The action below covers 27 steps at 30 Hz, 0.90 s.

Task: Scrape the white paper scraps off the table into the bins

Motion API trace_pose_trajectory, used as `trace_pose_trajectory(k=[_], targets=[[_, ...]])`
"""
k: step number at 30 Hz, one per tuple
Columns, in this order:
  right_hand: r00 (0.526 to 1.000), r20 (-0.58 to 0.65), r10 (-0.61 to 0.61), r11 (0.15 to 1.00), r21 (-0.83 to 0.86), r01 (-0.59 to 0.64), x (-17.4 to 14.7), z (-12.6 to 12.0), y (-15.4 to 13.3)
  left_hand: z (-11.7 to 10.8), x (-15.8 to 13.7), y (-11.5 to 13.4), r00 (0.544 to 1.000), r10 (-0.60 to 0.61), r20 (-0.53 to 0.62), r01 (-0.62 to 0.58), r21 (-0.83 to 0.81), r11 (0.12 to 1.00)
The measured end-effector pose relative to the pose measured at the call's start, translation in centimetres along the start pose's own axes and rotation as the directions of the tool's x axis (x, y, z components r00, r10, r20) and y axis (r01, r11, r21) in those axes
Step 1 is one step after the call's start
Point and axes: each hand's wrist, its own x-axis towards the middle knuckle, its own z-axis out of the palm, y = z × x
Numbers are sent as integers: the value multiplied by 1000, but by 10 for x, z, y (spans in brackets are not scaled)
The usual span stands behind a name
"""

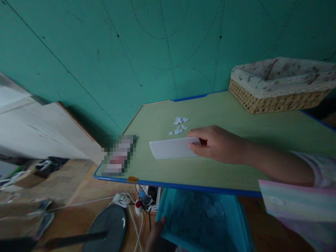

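My right hand (pixel 214 144) is closed around the right end of a thin white rectangular card (pixel 168 148) with rounded corners, thumb on its near face. The card stands tilted over the tabletop. Just beyond it lies a small scatter of white paper-like scraps (pixel 180 120) on the pale green table (pixel 147 122). Below the front edge, my left hand (pixel 157 233) grips the left rim of a blue plastic bin (pixel 168 224), mostly out of sight under it. Inside the bin is a pale mass (pixel 207 210) that I cannot make out.
A wicker basket (pixel 283 105) with a floral cloth lining stands at the back right. A blurred-out flat object (pixel 119 155) lies at the table's left end. Below are cables with a power strip (pixel 121 200) and a round dark stand base (pixel 107 227). A green wall (pixel 157 52) rises behind.
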Motion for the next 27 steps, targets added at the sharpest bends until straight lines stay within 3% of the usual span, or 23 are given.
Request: trace_pose_trajectory(k=[8,22,27], targets=[[979,-176,103,995,7,-103,0,-12,2,-3,4,-1,1000,10,-5,-9,30,1000],[987,-117,113,993,46,-108,-3,-15,0,4,16,8,999,-30,-24,33,123,992],[999,-31,12,1000,13,-12,0,-3,3,4,10,6,1000,-10,-13,11,115,993]])
